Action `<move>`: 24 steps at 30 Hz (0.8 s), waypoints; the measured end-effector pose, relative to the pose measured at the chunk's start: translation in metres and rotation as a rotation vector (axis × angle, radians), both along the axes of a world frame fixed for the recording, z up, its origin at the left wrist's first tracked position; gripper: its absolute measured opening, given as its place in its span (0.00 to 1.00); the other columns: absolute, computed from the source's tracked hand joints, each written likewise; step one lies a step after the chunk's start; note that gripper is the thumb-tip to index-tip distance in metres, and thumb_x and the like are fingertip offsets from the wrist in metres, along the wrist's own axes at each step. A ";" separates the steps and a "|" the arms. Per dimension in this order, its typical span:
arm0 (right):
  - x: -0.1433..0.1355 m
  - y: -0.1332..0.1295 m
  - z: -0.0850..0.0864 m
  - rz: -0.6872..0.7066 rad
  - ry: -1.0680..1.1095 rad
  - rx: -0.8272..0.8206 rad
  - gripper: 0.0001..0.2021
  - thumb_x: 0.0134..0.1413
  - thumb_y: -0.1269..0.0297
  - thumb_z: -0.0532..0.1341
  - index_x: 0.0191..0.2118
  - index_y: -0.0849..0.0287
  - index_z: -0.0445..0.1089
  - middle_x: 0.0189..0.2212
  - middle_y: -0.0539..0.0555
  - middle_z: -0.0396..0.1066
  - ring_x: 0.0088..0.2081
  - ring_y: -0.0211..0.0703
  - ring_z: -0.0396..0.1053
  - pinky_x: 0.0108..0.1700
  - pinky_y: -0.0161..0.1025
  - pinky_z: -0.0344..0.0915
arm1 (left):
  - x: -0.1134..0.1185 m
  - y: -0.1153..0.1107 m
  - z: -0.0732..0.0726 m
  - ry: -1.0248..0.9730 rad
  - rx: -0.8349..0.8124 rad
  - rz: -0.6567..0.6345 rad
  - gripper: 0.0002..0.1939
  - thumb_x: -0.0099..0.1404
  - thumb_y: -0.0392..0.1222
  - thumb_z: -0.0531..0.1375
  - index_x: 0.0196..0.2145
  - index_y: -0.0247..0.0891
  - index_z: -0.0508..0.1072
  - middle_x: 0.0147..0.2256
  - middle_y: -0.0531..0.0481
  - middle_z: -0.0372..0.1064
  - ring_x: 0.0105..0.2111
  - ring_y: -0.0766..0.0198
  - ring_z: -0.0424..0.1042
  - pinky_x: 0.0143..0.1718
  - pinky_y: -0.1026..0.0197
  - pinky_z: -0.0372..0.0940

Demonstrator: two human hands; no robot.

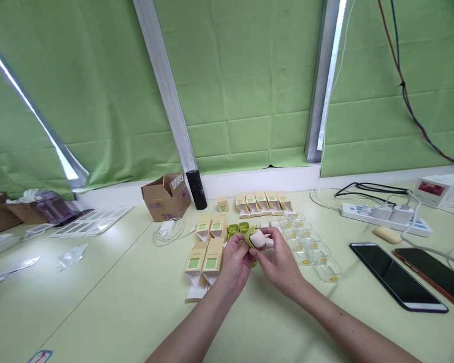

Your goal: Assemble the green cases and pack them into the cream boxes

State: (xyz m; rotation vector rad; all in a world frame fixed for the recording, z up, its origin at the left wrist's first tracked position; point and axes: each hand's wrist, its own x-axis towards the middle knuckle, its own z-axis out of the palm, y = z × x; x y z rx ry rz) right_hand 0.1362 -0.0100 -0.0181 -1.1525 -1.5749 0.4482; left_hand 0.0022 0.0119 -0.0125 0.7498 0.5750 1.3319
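Both hands meet over the middle of the table. My left hand (237, 262) has its fingers closed on a green, soft-looking cover (250, 236). My right hand (282, 263) pinches a white rounded piece (257, 239), which sits partly inside the cover's opening. Just behind the hands are several small green square cups (233, 229), and a few more white pieces (274, 224) lie beside them, partly hidden by my right hand. To the right stand rows of clear plastic cases (328, 269) with yellow round stickers. Left of my hands are several kraft boxes (212, 262) with green windows and raised flaps.
Another row of kraft boxes (263, 203) stands at the back, near a black cylinder (196, 189) and an opened carton (168, 199). A white charger with cable (167, 228) lies left. On the right are a power strip (386, 218) and two phones (397, 277).
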 end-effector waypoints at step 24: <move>0.018 0.003 -0.003 0.006 -0.088 0.136 0.20 0.59 0.68 0.61 0.56 0.51 0.63 0.51 0.57 0.73 0.53 0.56 0.71 0.55 0.54 0.69 | -0.010 -0.022 0.024 0.527 0.537 0.321 0.20 0.55 0.32 0.75 0.46 0.45 0.82 0.52 0.41 0.73 0.57 0.46 0.69 0.63 0.52 0.61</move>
